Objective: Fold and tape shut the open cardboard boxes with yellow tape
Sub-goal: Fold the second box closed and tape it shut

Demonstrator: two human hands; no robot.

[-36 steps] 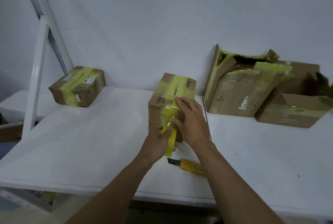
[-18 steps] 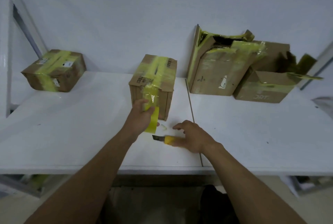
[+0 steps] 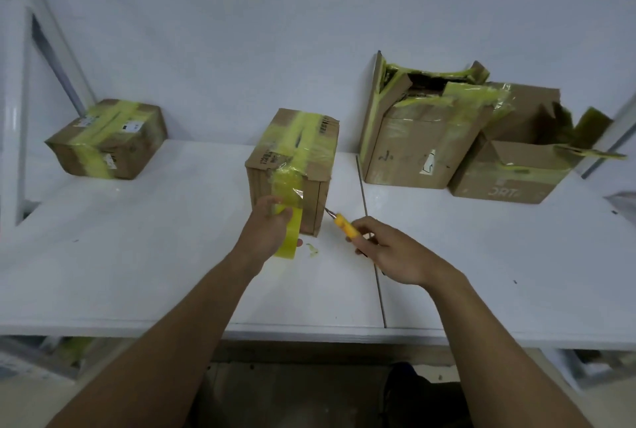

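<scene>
While tape strip runs from centre box down its front face, we see left hand with fingers wrapped round yellow tape roll, just below box at frame centre. Right hand pinches yellow utility knife, blade tip near box's lower right corner. We count four boxes on white tabletop: one taped box at left, centre one, two open boxes at right, flaps up, touching each other. One roll, one knife.
</scene>
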